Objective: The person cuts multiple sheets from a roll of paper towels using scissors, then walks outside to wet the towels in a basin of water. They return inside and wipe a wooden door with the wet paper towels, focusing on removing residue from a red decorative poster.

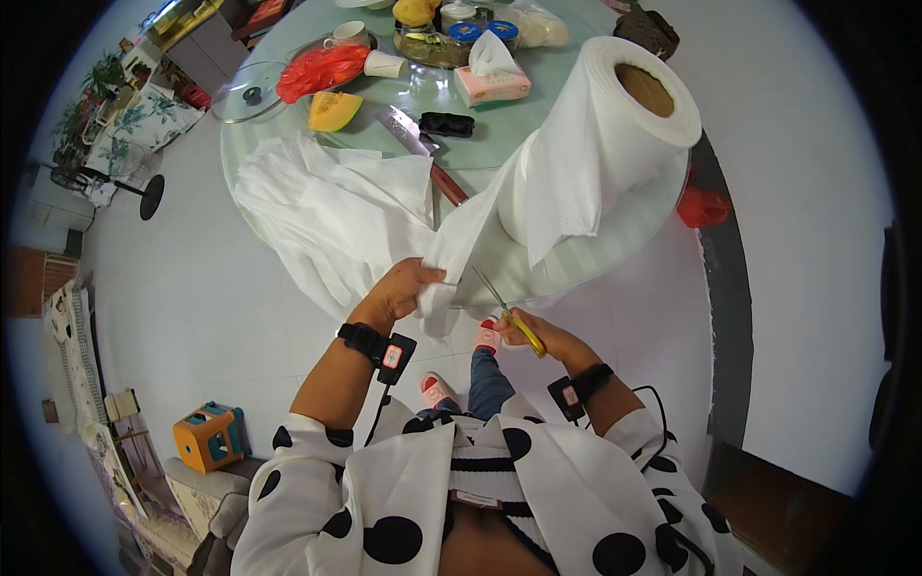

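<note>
My left hand [401,288] pinches a white textured sheet [459,235] at the near edge of the round glass table. That sheet runs up to a large white roll [600,144] standing at the table's right. In my right hand [534,332] are scissors [499,298] with yellow handles, their slim blades pointing up and left, just right of the sheet and apart from it. A heap of white sheets [331,206] spreads on the table left of the roll and hangs over the edge. Behind it lies a cleaver [413,134] with a wooden handle.
An orange melon wedge [334,111], a black tray [447,125] and a tissue box [493,86] sit beyond the sheets. Farther back are a red plastic bag [322,72], a glass lid [252,94] and cups. An orange stool [207,437] stands on the floor at left.
</note>
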Tool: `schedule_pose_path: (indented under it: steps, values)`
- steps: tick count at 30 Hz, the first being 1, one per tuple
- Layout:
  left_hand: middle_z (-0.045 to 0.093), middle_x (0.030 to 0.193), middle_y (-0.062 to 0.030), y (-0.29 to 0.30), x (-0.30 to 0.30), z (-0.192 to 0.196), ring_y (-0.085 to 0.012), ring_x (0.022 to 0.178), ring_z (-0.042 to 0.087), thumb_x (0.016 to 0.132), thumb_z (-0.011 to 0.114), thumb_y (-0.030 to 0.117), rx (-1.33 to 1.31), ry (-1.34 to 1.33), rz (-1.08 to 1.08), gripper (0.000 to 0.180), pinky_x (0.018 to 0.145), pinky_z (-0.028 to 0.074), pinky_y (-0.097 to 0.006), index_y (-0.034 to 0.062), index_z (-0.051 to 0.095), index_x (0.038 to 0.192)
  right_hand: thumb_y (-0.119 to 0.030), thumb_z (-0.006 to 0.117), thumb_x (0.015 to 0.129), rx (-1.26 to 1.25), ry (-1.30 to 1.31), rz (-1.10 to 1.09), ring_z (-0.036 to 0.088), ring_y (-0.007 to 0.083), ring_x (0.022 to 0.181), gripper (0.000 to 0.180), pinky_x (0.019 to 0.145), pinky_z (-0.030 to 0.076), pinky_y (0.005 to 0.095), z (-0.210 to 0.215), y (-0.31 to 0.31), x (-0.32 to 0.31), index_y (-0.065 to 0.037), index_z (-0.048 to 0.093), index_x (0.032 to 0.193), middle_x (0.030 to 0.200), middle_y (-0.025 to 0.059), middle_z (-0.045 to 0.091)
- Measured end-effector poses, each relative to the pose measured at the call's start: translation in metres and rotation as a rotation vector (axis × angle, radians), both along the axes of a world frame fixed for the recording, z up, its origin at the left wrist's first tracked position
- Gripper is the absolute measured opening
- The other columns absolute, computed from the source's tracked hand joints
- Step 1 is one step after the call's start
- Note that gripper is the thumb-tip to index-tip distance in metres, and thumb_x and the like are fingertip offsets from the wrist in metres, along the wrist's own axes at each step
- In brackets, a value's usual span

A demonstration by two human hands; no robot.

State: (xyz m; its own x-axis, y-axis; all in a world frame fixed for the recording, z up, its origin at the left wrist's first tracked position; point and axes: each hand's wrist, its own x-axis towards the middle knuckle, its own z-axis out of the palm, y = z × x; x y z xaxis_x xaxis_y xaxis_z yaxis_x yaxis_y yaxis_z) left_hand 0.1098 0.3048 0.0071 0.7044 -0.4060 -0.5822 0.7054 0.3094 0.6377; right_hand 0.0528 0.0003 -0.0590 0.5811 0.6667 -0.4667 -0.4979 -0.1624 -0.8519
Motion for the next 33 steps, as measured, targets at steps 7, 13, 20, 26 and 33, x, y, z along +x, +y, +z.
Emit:
schedule_pose_path:
  steps: [7, 13, 20, 26, 33]
  values:
    - [0.064, 0.091, -0.0091, 0.003, -0.002, -0.001, -0.0181, 0.078, 0.063, 0.079, 0.061, -0.002, -0.023, -0.037, 0.059, 0.031, 0.069, 0.053, -0.030, -0.0038, 0.056, 0.109, -0.058, 0.039, 0.097, -0.025, 0.105, 0.079, 0.061, 0.0142, 0.093, 0.058, 0.090, 0.043, 0.0255, -0.006, 0.007, 0.045, -0.005, 0.054, 0.116, 0.100, 0.0076, 0.064]
    - [0.062, 0.088, -0.0050, 0.005, -0.003, -0.019, -0.0155, 0.075, 0.060, 0.079, 0.064, 0.003, -0.032, -0.021, 0.111, 0.027, 0.066, 0.050, -0.028, -0.0015, 0.059, 0.106, -0.054, 0.057, 0.090, -0.155, -0.022, 0.266, 0.059, 0.0187, 0.096, 0.052, 0.086, 0.043, 0.0296, 0.014, 0.013, 0.083, -0.007, 0.054, 0.112, 0.103, 0.0068, 0.062]
    - [0.065, 0.095, -0.0066, -0.005, -0.001, -0.001, -0.0161, 0.084, 0.060, 0.086, 0.069, 0.025, 0.024, -0.033, 0.158, 0.037, 0.074, 0.047, -0.028, -0.0002, 0.063, 0.112, -0.056, 0.072, 0.074, -0.366, -0.527, 0.487, 0.058, 0.0232, 0.088, 0.062, 0.084, 0.043, 0.0328, 0.033, 0.021, 0.108, -0.006, 0.055, 0.106, 0.094, 0.0084, 0.060]
    - [0.066, 0.100, -0.0054, -0.010, 0.003, 0.004, -0.0148, 0.086, 0.060, 0.086, 0.069, 0.025, 0.073, 0.005, 0.254, 0.038, 0.077, 0.046, -0.029, -0.0020, 0.064, 0.113, -0.066, 0.073, 0.066, -0.483, -0.579, 0.630, 0.059, 0.0237, 0.089, 0.074, 0.084, 0.043, 0.0347, 0.033, 0.008, 0.116, -0.004, 0.054, 0.102, 0.093, 0.0069, 0.059]
    - [0.065, 0.092, -0.0013, -0.025, -0.001, 0.008, -0.0099, 0.083, 0.053, 0.091, 0.061, 0.017, 0.370, -0.181, -0.068, 0.022, 0.077, 0.042, -0.024, 0.0045, 0.069, 0.107, -0.043, 0.057, 0.094, 0.264, 0.512, 0.087, 0.058, 0.0194, 0.100, 0.041, 0.080, 0.044, 0.0260, 0.002, 0.021, 0.115, -0.004, 0.052, 0.106, 0.104, 0.0029, 0.058]
